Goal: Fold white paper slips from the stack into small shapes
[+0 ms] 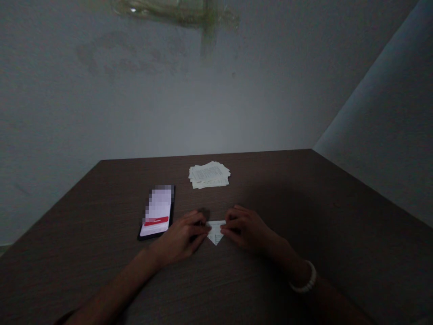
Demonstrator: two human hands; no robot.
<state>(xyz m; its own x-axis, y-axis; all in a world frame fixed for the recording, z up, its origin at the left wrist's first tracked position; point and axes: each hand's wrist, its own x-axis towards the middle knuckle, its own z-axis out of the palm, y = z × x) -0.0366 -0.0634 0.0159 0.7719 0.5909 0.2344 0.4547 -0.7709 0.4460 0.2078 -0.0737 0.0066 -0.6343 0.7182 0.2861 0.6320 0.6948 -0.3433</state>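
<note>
A small piece of printed paper (215,232), folded so that a point faces me, lies on the table between my hands. My left hand (189,232) pinches its left end between thumb and fingers. On the other side, my right hand (245,226) grips the right end the same way, fingers curled over it. Both ends of the paper are hidden under my fingers. Its upper edge runs straight from one hand to the other.
A loose stack of printed papers (209,174) lies farther back on the brown table (270,180). Left of my left hand is a phone (157,210) with a lit screen. Stained walls (203,99) rise behind and at the right. A beaded bracelet (306,282) circles my right wrist.
</note>
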